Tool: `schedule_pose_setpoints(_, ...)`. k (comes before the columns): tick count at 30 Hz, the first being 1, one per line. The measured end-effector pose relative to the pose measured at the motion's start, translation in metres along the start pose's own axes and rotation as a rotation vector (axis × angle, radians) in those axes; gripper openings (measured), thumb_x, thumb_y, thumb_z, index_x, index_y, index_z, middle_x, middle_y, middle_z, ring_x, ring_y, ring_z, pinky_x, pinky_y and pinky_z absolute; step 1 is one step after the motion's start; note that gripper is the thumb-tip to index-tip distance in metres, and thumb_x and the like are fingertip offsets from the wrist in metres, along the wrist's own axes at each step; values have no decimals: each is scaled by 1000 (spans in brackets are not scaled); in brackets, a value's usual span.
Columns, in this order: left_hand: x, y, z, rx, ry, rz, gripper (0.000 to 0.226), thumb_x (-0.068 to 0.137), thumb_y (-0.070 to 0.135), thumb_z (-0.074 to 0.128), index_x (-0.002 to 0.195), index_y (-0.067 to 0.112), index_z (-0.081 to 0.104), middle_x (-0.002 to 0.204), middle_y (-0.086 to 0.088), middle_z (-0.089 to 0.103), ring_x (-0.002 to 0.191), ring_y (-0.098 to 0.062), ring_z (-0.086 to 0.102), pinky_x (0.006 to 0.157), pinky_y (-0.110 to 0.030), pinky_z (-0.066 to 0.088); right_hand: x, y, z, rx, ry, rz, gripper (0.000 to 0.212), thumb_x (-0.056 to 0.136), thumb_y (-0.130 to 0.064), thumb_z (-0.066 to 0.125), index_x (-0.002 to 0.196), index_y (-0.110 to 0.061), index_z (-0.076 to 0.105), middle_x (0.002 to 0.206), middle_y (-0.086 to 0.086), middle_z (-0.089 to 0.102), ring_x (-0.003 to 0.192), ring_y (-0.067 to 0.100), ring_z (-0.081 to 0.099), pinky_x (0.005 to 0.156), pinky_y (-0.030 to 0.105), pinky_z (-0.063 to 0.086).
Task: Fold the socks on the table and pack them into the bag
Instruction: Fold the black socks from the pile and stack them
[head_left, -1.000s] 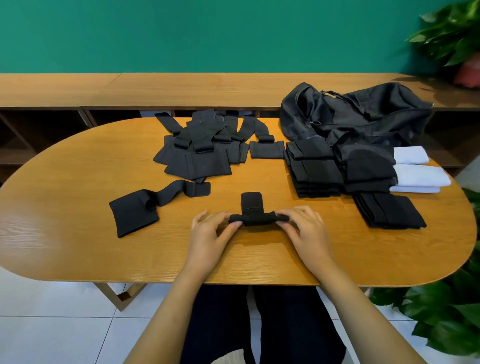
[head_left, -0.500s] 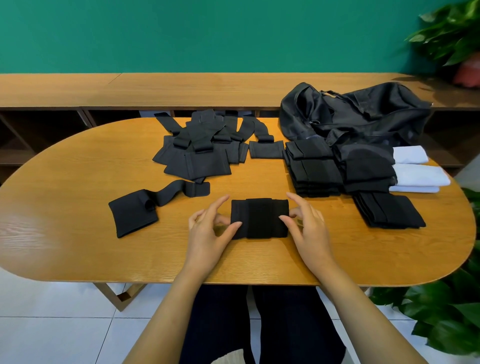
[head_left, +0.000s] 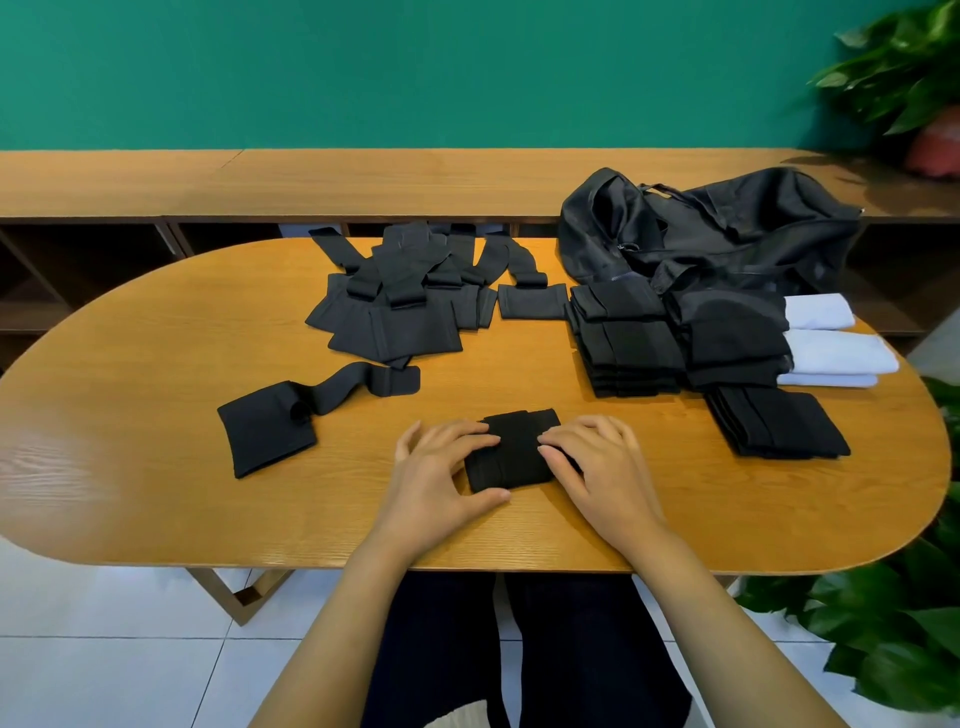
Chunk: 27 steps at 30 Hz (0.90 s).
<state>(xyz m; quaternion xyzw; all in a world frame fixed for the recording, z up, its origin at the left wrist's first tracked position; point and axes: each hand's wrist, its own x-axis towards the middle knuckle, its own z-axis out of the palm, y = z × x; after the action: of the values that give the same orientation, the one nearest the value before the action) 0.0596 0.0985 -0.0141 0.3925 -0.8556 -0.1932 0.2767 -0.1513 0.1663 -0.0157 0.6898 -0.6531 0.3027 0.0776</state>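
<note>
black sock (head_left: 514, 449), folded flat, rectangular

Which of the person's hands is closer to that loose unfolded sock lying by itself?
Left. The left hand sits just right of the loose sock, on the left edge of the folded sock; the right hand is farther right, on its other edge.

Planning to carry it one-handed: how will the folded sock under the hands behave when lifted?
Probably floppy: the folded sock is thin layered cloth that the left hand and right hand press flat, so it may unfold. Likely light; lying flat on the table, it shouldn't roll.
</note>
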Motion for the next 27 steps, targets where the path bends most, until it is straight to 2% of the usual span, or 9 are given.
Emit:
schedule_pose_setpoints(2, 0, 0, 0, 35, -3, -7, 54, 79, 58, 68, 127, 37, 59, 135, 22, 51, 132, 6, 35, 119, -41, 9, 0, -1, 0, 6, 12, 4, 40, 98, -44, 39, 107, -22, 71, 104, -10, 70, 105, 8, 53, 98, 24, 28)
schedule_pose_setpoints(5, 0, 3, 0, 88, 32, -27, 50, 85, 59, 58, 128, 34, 59, 136, 18, 54, 132, 1, 38, 113, -31, 14, 0, -3, -3, 59, 26, 7, 33, 97, -42, 43, 96, -21, 69, 107, -9, 69, 107, 5, 52, 100, 22, 28)
schedule_pose_setpoints(8, 1, 3, 0, 104, 98, -97, 48, 88, 58, 53, 126, 31, 61, 133, 15, 57, 128, -1, 42, 101, -24, 18, 0, -7, -6, 58, -9, -76, 29, 97, -40, 46, 88, -22, 67, 122, -6, 65, 118, 7, 48, 106, 26, 25)
schedule_pose_setpoints(13, 2, 1, -1, 89, 143, -150, 45, 90, 59, 48, 121, 30, 64, 125, 14, 62, 120, -1, 46, 97, -25, 21, -2, -20, -7, -74, -238, -205, 39, 99, -50, 40, 112, -29, 70, 151, -9, 41, 140, 16, 32, 117, 43, 18)
schedule_pose_setpoints(15, 2, 1, -2, 68, 149, -154, 47, 89, 61, 46, 119, 30, 65, 123, 14, 63, 118, 1, 46, 97, -26, 22, -2, -27, -4, -140, -314, -219, 45, 100, -54, 35, 119, -29, 67, 155, -9, 35, 142, 17, 29, 118, 42, 13)
schedule_pose_setpoints(18, 1, 4, -4, 34, 142, -153, 54, 88, 70, 41, 119, 32, 65, 120, 16, 63, 114, 4, 45, 97, -26, 21, 2, -37, 0, -204, -360, -190, 55, 99, -57, 29, 123, -23, 65, 153, -8, 37, 139, 16, 34, 118, 40, 14)
schedule_pose_setpoints(22, 1, 6, -4, -136, 196, -228, 61, 90, 68, 32, 140, 36, 44, 130, 20, 54, 117, 3, 48, 104, -28, 23, 3, -41, -4, -236, -296, -111, 56, 101, -51, 27, 128, -16, 62, 157, -6, 30, 144, 15, 27, 119, 38, 10)
schedule_pose_setpoints(25, 1, 3, -3, -233, 230, -274, 63, 93, 66, 31, 149, 38, 27, 139, 17, 49, 119, 1, 50, 110, -41, 31, 3, -35, -21, -246, -176, -82, 54, 102, -47, 27, 128, -13, 59, 160, -4, 22, 147, 17, 19, 120, 43, 9)
schedule_pose_setpoints(27, 1, 2, -3, -245, 212, -284, 63, 93, 66, 29, 149, 38, 26, 139, 16, 49, 119, -1, 50, 109, -49, 35, 0, -22, -36, -256, -84, -46, 54, 102, -46, 27, 124, -10, 60, 160, -2, 22, 148, 18, 18, 120, 44, 6)
